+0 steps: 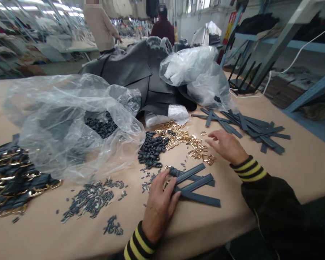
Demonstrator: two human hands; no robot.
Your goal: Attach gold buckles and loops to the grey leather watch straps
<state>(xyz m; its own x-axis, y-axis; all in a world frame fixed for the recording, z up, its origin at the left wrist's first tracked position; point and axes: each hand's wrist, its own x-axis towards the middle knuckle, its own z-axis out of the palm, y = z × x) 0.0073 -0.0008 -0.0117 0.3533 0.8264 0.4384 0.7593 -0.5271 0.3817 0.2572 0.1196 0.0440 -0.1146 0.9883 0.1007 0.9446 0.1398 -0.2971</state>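
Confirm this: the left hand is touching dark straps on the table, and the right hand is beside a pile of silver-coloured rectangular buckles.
Not quite: the head view shows that the rectangular buckles beside the right hand are gold-coloured, not silver. The left hand is indeed touching dark straps on the table.

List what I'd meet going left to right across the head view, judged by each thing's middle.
Gold-trimmed dark pieces → larger pile of small grey bits → left hand → gold buckles → right hand → pile of loose dark strips.
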